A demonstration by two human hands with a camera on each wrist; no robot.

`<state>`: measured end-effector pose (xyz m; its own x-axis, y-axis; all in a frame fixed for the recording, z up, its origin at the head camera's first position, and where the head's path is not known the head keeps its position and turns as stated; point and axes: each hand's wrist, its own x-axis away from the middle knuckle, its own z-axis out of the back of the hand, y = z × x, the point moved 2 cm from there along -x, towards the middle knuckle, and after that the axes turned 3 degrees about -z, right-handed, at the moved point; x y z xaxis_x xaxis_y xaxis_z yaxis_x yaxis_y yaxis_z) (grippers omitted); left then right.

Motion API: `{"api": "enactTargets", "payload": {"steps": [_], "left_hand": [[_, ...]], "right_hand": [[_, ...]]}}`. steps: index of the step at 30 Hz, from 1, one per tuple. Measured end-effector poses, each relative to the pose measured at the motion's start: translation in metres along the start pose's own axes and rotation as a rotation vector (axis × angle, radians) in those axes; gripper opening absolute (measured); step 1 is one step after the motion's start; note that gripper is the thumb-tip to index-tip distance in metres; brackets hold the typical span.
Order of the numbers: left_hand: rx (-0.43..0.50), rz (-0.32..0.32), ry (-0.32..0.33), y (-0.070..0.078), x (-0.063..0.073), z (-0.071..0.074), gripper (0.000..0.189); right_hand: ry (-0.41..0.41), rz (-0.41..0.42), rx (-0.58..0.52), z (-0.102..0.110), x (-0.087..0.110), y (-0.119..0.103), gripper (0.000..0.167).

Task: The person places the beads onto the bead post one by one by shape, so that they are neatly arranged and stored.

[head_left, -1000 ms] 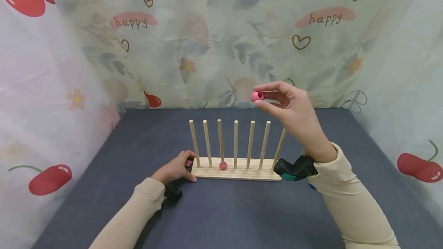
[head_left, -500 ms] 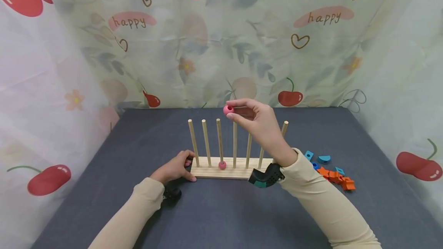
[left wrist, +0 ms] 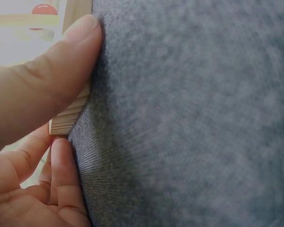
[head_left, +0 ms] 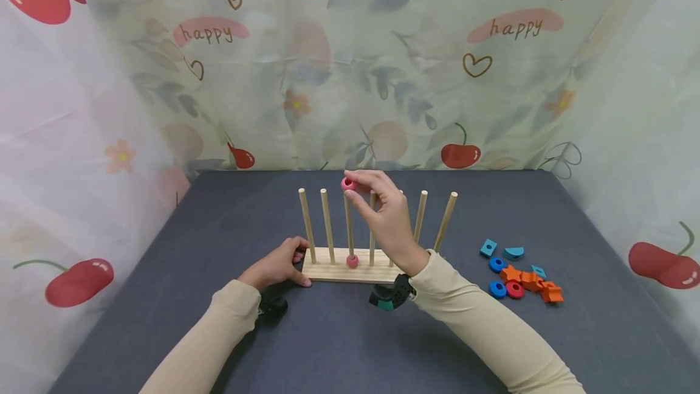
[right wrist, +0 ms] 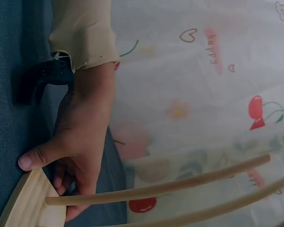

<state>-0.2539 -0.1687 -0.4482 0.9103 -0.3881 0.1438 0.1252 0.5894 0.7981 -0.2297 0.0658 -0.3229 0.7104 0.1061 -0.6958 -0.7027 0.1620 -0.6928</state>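
Note:
A wooden peg board (head_left: pixel 328 275) with a row of several upright pegs stands mid-table. My left hand (head_left: pixel 277 264) grips its left end; the left wrist view has the thumb (left wrist: pixel 57 78) over the board's edge and curled fingers at its end. One round pink bead (head_left: pixel 352 262) sits at the foot of the third peg (head_left: pixel 349 224) from the left. Between thumb and fingertips, my right hand (head_left: pixel 387 214) pinches a second pink bead (head_left: pixel 344 185), its hole visible, overlapping that peg's top. This hand hides parts of the pegs behind it. The right wrist view catches the left hand (right wrist: pixel 83 142) at the board.
Right of the board lie loose pieces: blue rings (head_left: pixel 497 289), a red ring (head_left: pixel 514 290), orange pieces (head_left: pixel 551 292), a light-blue square (head_left: pixel 488 247) and a light-blue half-round (head_left: pixel 513 253). Printed curtains (head_left: pixel 350 96) enclose the dark table (head_left: pixel 246 199).
My right hand has moved left and down with the pink bead, from above the right-hand pegs to the third peg's top. This uncovers the loose pieces. The left hand stays put.

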Motion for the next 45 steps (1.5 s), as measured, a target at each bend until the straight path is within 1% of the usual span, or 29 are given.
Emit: {"api": "enactTargets", "payload": {"steps": [3,6,9,14,19,25,33,38,45], "left_hand": [[0.013,0.038,0.01,-0.001,-0.003,-0.002,0.073],[0.002,0.043,0.013,-0.002,-0.004,-0.003,0.074],[-0.003,0.043,0.016,-0.003,-0.004,-0.003,0.075],[0.001,0.036,0.019,-0.003,-0.004,-0.003,0.076],[0.0,0.045,0.014,-0.003,-0.003,-0.003,0.075],[-0.008,0.058,0.015,-0.002,-0.003,-0.002,0.076],[-0.017,0.064,0.018,-0.002,-0.003,-0.002,0.076],[-0.017,0.059,0.012,0.001,-0.001,-0.002,0.076],[-0.006,0.047,0.006,0.001,-0.001,-0.001,0.076]], "right_hand": [[0.009,-0.003,-0.013,-0.004,0.002,0.004,0.031],[0.014,-0.023,-0.04,-0.008,0.003,0.006,0.032],[0.027,-0.078,-0.095,-0.012,0.005,0.008,0.033],[0.074,-0.192,-0.233,-0.017,0.01,0.012,0.033],[0.103,-0.245,-0.28,-0.02,0.011,0.013,0.029],[0.099,-0.344,-0.247,-0.022,0.02,0.019,0.028],[0.086,-0.413,-0.164,-0.027,0.049,0.042,0.028],[0.048,-0.477,-0.13,-0.029,0.068,0.055,0.029],[-0.031,-0.605,-0.105,-0.03,0.092,0.073,0.029]]}}
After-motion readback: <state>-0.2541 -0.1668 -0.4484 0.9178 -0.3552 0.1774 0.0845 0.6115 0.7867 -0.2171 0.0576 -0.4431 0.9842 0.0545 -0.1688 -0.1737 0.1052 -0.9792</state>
